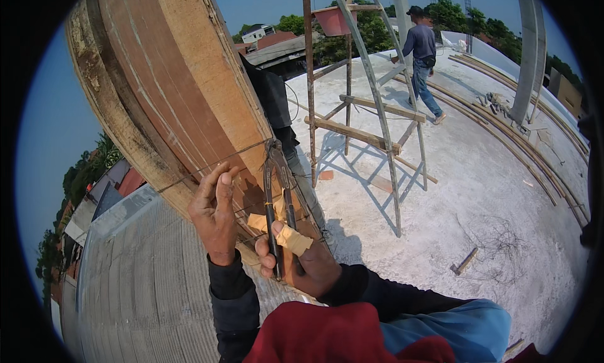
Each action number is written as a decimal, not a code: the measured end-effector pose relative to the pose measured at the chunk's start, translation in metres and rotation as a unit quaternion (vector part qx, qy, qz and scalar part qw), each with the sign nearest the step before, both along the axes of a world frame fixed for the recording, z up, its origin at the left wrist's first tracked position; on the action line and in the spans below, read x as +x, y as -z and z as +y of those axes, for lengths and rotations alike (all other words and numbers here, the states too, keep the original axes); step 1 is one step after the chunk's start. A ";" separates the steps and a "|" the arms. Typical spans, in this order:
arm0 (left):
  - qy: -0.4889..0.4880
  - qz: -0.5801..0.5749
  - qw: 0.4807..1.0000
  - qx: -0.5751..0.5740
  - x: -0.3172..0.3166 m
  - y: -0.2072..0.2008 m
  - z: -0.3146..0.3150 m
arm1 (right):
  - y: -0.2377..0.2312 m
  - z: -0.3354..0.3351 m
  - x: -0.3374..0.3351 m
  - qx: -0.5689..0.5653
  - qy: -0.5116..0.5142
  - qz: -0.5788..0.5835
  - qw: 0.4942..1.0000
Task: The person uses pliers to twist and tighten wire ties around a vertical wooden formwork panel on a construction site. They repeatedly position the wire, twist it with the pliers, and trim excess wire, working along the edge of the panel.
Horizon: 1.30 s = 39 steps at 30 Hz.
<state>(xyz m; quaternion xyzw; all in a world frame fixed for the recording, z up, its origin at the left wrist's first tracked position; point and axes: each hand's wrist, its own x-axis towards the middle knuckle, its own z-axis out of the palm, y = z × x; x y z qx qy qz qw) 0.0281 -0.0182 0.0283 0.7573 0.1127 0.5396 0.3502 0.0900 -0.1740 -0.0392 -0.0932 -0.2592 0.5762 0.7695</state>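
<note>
My right hand (313, 262) is wrapped around the black handles of a pair of end-cutting pincers (277, 180). Yellowish tape (292, 240) covers parts of its fingers. The jaws of the pincers point up and meet a thin tie wire (242, 151) at the edge of a tall wooden formwork column (167, 80). To the left, my left hand (217, 209) is raised against the boards with its thumb and fingers apart, close below that wire; nothing shows in it. More wire runs across the boards lower down, partly hidden by my hands.
A metal scaffold frame (377, 80) with wooden crosspieces and a red bucket (331, 22) stands ahead. Beyond it a person (420, 55) walks. A hammer (464, 261) and tangled wire (500, 240) lie on the pale slab. Long poles (491, 117) stretch along the right; a corrugated roof (145, 268) lies below left.
</note>
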 end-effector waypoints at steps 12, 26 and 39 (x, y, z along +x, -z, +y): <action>0.063 0.028 0.993 -0.098 0.038 0.026 -0.018 | 0.078 -0.055 0.021 -0.290 0.138 -0.139 0.937; 0.148 0.016 0.946 -0.290 0.046 0.022 -0.015 | 0.075 -0.068 0.067 -0.196 0.253 -0.302 0.898; -0.272 0.047 0.895 0.352 0.036 -0.018 0.015 | 0.085 -0.067 0.079 -0.161 0.364 -0.479 0.782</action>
